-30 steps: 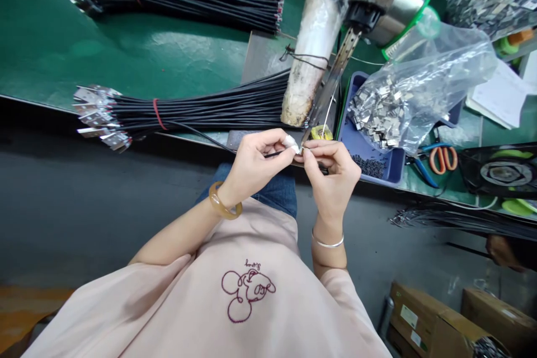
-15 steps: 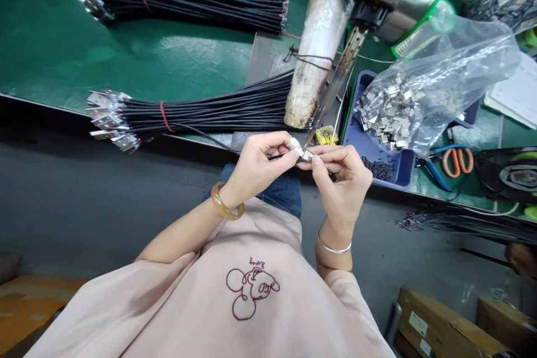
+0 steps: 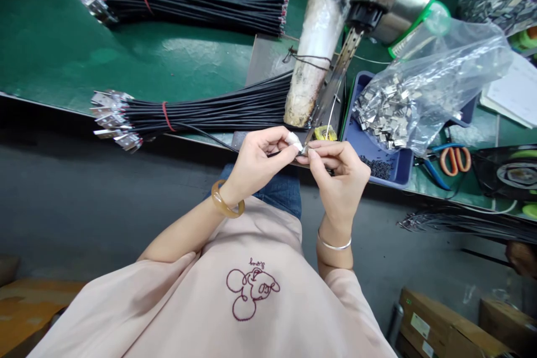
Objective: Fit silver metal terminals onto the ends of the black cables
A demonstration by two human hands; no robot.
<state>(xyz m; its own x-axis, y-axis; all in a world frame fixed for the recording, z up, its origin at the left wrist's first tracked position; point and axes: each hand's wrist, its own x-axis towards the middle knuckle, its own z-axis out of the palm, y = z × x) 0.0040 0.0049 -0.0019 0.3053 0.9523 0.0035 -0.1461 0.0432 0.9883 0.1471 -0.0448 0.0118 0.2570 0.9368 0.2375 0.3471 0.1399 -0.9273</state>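
My left hand (image 3: 264, 158) is closed on the end of a black cable (image 3: 205, 133), with a white wrap on one fingertip. Thumb and forefinger of my right hand (image 3: 342, 173) pinch a small metal connector (image 3: 305, 151) at that cable end. The two hands nearly meet at the table's front edge, and fingers partly hide the connector. Just beyond them stand a soldering iron (image 3: 331, 89) and a yellow sponge-like piece (image 3: 325, 133), with a thin strand of solder wire (image 3: 333, 109) close by. The cable trails left toward a bundle of black cables (image 3: 218, 112) tied by a red band.
A wrapped white tube (image 3: 312, 61) slants down above my hands. To the right, a blue tray (image 3: 356, 137) holds a plastic bag of metal connectors (image 3: 388, 112) and small black pieces (image 3: 377, 168). Pliers (image 3: 451, 161) lie farther right. More bundled cables (image 3: 201, 5) rest at the back left.
My right hand has shifted slightly left and up, its fingers now closer over the metal connector. My left hand stays almost in place, still holding the cable.
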